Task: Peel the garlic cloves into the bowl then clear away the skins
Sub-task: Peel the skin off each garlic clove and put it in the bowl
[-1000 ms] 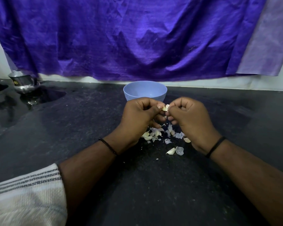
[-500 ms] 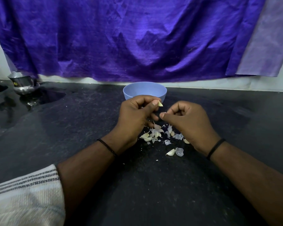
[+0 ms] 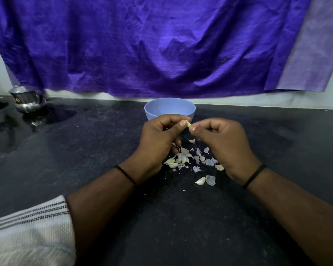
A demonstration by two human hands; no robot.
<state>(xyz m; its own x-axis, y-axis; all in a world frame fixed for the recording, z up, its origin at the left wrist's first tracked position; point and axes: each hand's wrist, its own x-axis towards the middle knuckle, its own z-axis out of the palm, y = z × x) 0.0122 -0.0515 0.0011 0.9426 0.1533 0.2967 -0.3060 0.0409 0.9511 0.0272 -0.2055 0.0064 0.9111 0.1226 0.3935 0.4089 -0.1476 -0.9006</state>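
Observation:
My left hand (image 3: 158, 139) pinches a small pale garlic clove (image 3: 188, 124) between thumb and fingers, just in front of the light blue bowl (image 3: 169, 108). My right hand (image 3: 223, 143) is curled beside it, its thumb tip close to the clove; I cannot tell whether it holds a scrap of skin. Below and between my hands lies a scatter of garlic cloves and papery skins (image 3: 185, 159) on the black counter (image 3: 85, 150). One clove (image 3: 200, 181) with a loose skin (image 3: 210, 179) lies nearer to me. The bowl's inside is hidden.
A purple cloth (image 3: 152, 47) hangs along the wall behind the bowl. A small steel pot (image 3: 27, 99) stands at the far left on a wet patch of counter. A striped sleeve (image 3: 29, 231) shows at the lower left.
My hands pulled apart after working the clove together, and now the right hand has come back close to the clove in my left hand. A skin piece has dropped among the scraps.

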